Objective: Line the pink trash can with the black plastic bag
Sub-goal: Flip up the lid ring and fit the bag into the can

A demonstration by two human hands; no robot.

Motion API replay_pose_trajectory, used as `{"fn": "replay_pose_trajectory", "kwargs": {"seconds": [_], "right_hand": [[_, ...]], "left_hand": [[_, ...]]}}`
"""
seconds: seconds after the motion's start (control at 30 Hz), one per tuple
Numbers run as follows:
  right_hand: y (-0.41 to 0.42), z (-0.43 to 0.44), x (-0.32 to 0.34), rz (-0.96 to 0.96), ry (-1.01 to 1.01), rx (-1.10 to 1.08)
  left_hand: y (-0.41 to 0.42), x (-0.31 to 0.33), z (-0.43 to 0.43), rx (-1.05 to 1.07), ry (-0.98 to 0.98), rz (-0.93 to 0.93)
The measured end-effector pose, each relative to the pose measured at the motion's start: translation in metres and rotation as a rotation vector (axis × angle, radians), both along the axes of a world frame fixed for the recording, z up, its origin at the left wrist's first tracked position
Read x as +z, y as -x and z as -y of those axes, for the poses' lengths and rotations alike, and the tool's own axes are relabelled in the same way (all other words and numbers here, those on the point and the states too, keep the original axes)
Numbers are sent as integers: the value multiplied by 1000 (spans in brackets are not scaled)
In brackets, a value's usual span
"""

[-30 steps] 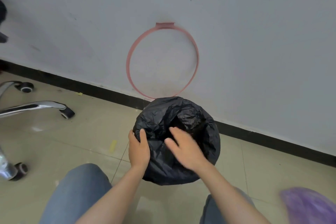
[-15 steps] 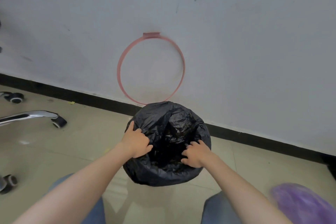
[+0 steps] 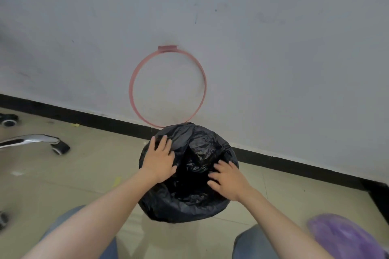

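Black bag (image 3: 189, 202) mouth faces up, both hands flat.

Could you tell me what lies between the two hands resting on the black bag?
In the head view, only the black bag's dark, crumpled open mouth lies between the left hand and the right hand; nothing else sits there.

No writing, label, brand, number or sign can be read anywhere in the view.
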State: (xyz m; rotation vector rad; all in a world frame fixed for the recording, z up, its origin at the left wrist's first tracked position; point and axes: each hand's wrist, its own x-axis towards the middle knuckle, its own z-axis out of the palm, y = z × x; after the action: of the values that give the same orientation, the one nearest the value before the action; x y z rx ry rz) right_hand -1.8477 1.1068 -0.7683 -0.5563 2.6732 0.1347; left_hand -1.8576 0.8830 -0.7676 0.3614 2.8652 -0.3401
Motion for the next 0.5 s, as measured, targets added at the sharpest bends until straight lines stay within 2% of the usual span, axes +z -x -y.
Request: {"fn": "replay_pose_trajectory", "kwargs": {"seconds": [0.07, 0.1, 0.2, 0.27, 0.33, 0.4, 0.5], "right_hand": [[-3, -7, -1, -193, 167, -147], [-3, -12, -2, -225, 229, -231], [-10, -15, -10, -87, 467, -482], [-17, -7, -15, 16, 690, -626], [-23, 0, -19, 40, 769, -689], [-30, 6, -24, 45, 779, -717], [-47, 18, -25, 67, 787, -772]], "left_hand": [[-16, 1, 8, 263, -253, -134], [-25, 1, 13, 437, -409, -164], [-47, -6, 21, 921, -1026, -14], [-57, -14, 10, 1008, -1351, 100], [-60, -18, -3, 993, -1392, 134], [-51, -20, -5, 1006, -1346, 69], [-25, -15, 11, 925, -1415, 63]]}}
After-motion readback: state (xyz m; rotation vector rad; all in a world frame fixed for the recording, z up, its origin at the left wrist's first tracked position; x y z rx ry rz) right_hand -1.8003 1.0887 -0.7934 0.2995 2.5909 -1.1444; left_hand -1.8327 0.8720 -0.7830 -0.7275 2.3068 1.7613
